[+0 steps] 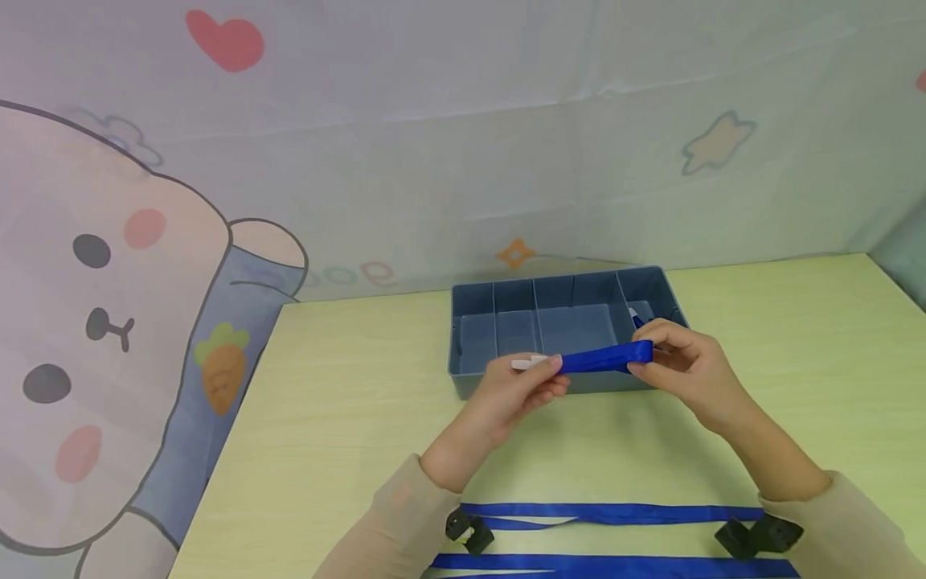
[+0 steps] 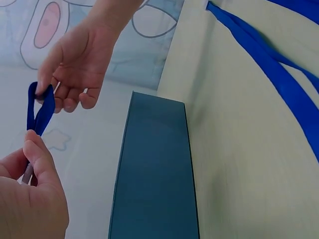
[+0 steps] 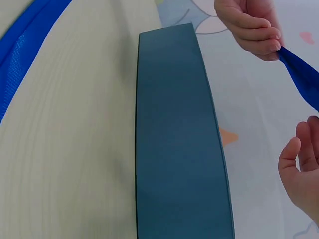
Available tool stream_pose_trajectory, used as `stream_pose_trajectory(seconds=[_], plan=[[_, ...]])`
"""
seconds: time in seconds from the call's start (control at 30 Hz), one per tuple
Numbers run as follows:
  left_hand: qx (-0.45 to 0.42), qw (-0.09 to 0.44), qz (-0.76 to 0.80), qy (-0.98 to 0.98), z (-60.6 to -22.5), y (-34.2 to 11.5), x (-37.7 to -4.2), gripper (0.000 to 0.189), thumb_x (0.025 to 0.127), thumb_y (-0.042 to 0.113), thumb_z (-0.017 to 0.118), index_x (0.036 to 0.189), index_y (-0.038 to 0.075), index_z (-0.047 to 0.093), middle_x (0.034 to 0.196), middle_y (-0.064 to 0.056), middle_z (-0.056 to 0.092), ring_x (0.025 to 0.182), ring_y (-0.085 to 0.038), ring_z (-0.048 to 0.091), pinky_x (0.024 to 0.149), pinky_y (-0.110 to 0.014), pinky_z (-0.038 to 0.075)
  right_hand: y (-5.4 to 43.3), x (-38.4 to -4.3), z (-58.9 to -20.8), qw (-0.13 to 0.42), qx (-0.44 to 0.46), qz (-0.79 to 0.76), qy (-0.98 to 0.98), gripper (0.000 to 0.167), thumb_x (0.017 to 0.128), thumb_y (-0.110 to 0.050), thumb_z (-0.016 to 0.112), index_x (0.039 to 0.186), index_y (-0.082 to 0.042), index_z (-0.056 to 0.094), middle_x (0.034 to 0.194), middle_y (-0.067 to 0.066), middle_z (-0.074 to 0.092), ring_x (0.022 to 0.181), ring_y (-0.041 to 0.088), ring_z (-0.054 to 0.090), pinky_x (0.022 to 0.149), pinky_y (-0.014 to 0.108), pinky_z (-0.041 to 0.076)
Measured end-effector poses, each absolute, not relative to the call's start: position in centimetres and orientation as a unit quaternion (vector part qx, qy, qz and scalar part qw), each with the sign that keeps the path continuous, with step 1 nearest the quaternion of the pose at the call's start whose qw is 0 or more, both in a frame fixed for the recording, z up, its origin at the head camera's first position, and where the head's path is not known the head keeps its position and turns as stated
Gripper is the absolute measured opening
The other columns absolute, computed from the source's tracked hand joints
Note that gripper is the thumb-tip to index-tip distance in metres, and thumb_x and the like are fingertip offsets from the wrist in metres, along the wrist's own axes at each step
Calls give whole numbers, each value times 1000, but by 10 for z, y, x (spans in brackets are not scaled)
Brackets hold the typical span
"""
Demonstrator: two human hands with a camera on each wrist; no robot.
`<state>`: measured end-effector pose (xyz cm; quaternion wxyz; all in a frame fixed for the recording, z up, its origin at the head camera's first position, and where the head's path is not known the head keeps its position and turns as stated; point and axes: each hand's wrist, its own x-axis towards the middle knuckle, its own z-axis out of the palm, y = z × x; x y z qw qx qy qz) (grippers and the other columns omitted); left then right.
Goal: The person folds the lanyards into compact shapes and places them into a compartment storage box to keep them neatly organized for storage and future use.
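A folded blue ribbon lanyard [image 1: 599,359] stretches between both hands, just above the front of a blue-grey divided box [image 1: 582,328]. My left hand [image 1: 506,396] pinches one end of it, where a white clip-like piece [image 1: 526,363] sticks out past the thumb. At the other end, the fingers of my right hand [image 1: 698,374] pinch the looped fold. The left wrist view shows the loop [image 2: 44,107] between the two hands' fingertips. Inside the box's right compartment lies a blue item with a white tip [image 1: 636,318], partly hidden by the right hand.
Two more blue lanyards lie stretched across the near part of the pale table, one farther back [image 1: 651,513] and one at the front edge of view [image 1: 615,565]. Behind the box hangs a printed cloth [image 1: 448,177]. Black wrist devices [image 1: 760,535] partly cover the lanyards.
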<state>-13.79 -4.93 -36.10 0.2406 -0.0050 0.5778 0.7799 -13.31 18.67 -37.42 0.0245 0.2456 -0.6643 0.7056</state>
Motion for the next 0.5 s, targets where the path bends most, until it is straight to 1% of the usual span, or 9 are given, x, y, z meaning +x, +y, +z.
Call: stream_pose_trajectory(seconds=[0.13, 0.2, 0.37, 0.5], plan=[[10, 217, 771, 599, -362, -50, -139, 21, 91, 8, 60, 98, -12, 61, 69, 0, 65, 64, -7, 64, 62, -13, 51, 188, -134, -378, 22, 195, 687, -700, 24, 86, 11, 57, 93, -10, 64, 82, -1, 58, 70, 12, 57, 64, 21, 53], [17, 203, 764, 612, -362, -50, -139, 23, 91, 8, 61, 99, -13, 61, 69, -1, 65, 65, -7, 64, 63, -14, 51, 188, -134, -379, 14, 192, 670, -717, 22, 87, 9, 57, 96, -11, 63, 79, -1, 58, 69, 12, 58, 64, 22, 53], [20, 183, 762, 621, -360, -50, -139, 23, 90, 7, 61, 99, -14, 61, 70, -1, 65, 65, -7, 63, 63, -14, 51, 192, -136, -380, -23, 224, 639, -736, 18, 89, 9, 55, 97, -7, 59, 76, 3, 62, 66, 13, 60, 63, 25, 55], [21, 179, 764, 620, -357, -51, -139, 23, 90, 6, 60, 100, -14, 61, 69, -1, 65, 64, -7, 63, 62, -14, 51, 196, -137, -378, -80, 255, 618, -739, 12, 88, 8, 57, 94, -2, 57, 76, 3, 65, 67, 15, 63, 64, 28, 55]])
